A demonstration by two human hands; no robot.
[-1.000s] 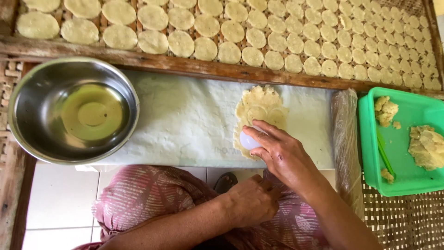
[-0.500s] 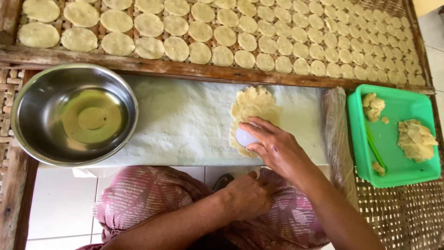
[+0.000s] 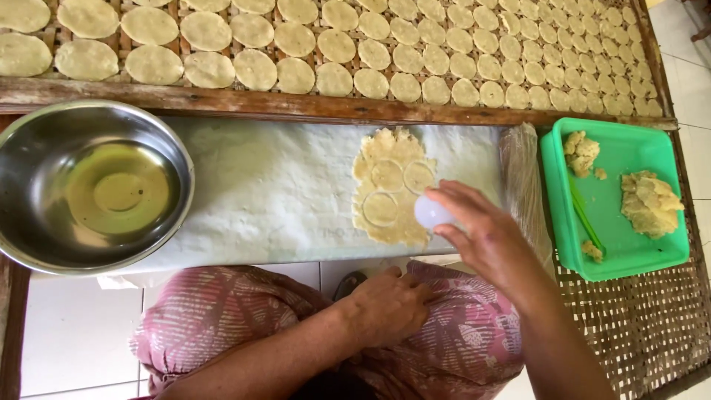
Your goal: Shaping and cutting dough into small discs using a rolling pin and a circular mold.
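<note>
- Far left: steel bowl [image 3: 92, 189], round, holding a shallow pool of yellowish liquid; it sits on the left end of the white-covered board, its rim overlapping the board's edge.
- Above, running the full width: woven drying rack [image 3: 222, 102] with a wooden frame, covered in rows of pale dough discs [image 3: 255, 68], closely spaced, larger-looking at left, smaller toward the far right.
- Centre: white floured board [image 3: 266, 200], lying between the rack and the person's lap.
- Centre-right on the board: flattened dough sheet [image 3: 392, 189], ragged-edged, pale yellow. Three circular cuts show in it, two side by side near the top, one below.
- Below the board: left hand [image 3: 389, 307], loosely curled, grasping nothing, resting on the lap over the pink patterned cloth [image 3: 222, 311].
- Right of the dough sheet: right hand [image 3: 481, 237], fingers closed round a small white round cutter [image 3: 432, 213]. The cutter sits at the lower right edge of the dough sheet; whether it presses into the dough or is just above it, cannot tell.
- Just right of the board: rolled clear plastic sheet [image 3: 522, 185], lying along the board's end, partly behind the right hand.
- Far right: green plastic tray [image 3: 622, 259] on a woven mat, holding dough scraps [image 3: 650, 204] in two main lumps, a few crumbs and a thin green stick [image 3: 585, 218].
</note>
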